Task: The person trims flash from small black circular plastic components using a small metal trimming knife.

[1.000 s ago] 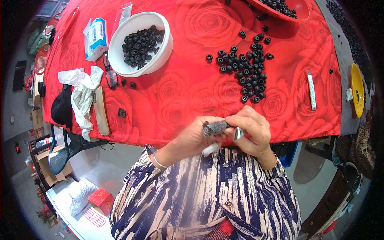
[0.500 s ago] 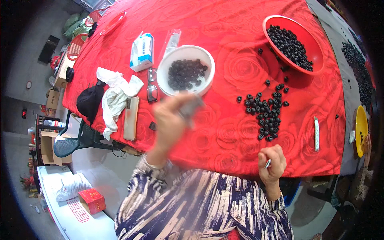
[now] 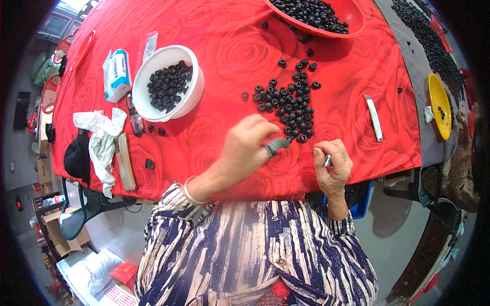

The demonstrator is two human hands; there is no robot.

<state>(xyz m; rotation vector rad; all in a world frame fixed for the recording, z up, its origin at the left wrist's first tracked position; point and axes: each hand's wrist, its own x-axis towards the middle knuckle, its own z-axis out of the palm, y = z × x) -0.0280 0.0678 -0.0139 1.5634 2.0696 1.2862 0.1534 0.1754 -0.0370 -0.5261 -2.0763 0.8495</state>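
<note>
White bowl of black pieces, left hand — grip unclear, right hand gripping tool

We hold our left hand, blurred, with a grey covering at its fingertips, just beside loose black beads on the red rose-patterned tablecloth; our right hand grips a small metal tool; beyond, a white bowl and a red bowl hold more beads.
</note>
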